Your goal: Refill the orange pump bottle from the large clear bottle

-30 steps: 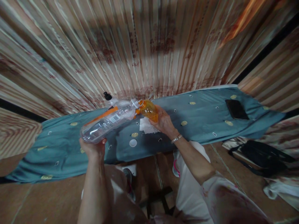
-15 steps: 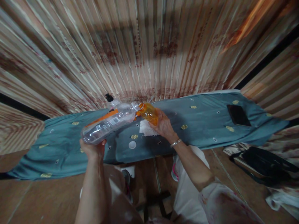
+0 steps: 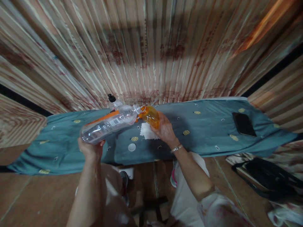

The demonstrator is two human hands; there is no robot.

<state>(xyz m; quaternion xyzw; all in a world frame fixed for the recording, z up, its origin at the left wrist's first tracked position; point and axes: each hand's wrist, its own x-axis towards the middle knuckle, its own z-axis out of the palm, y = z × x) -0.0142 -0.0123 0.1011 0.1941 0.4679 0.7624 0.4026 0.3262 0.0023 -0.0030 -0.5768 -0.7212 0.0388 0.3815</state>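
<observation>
My left hand [image 3: 91,149] is wrapped round the base of a large clear plastic bottle [image 3: 104,127] with an orange label. The bottle is tilted, its neck pointing right. In my right hand [image 3: 165,129] is a smaller amber bottle [image 3: 151,116], also tilted, its mouth facing left. The two mouths meet or nearly meet; whether they touch I cannot tell. Behind the clear bottle stands a clear pump bottle with a black pump top [image 3: 111,98], partly hidden. A white paper piece [image 3: 147,131] lies below the amber bottle, and a round white cap [image 3: 132,147] lies nearer me.
A teal patterned cloth [image 3: 203,138] covers the narrow table. A dark flat phone or tablet [image 3: 243,124] lies at its right end. Striped curtains [image 3: 156,63] hang close behind. On the floor at right sits a black bag [image 3: 267,176].
The view has shifted slightly. Both hands keep hold of their bottles, which stay mouth to mouth with almost the same tilt.
</observation>
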